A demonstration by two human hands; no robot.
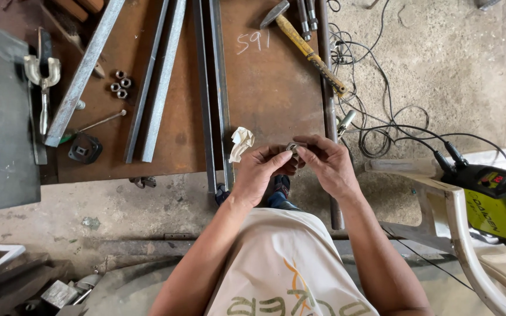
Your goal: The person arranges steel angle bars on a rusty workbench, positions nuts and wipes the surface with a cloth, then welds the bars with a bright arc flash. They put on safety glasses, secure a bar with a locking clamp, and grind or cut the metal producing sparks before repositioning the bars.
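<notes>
Both hands met just off the rusty steel plate's (pixel 265 88) near edge, the left hand (pixel 260 171) and right hand (pixel 327 164) together pinching a small metal nut (pixel 293 146) between fingertips, beside a crumpled paper scrap (pixel 241 142).

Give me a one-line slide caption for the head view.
Both hands, left and right, pinch a small metal part above a rusty steel plate.
</notes>
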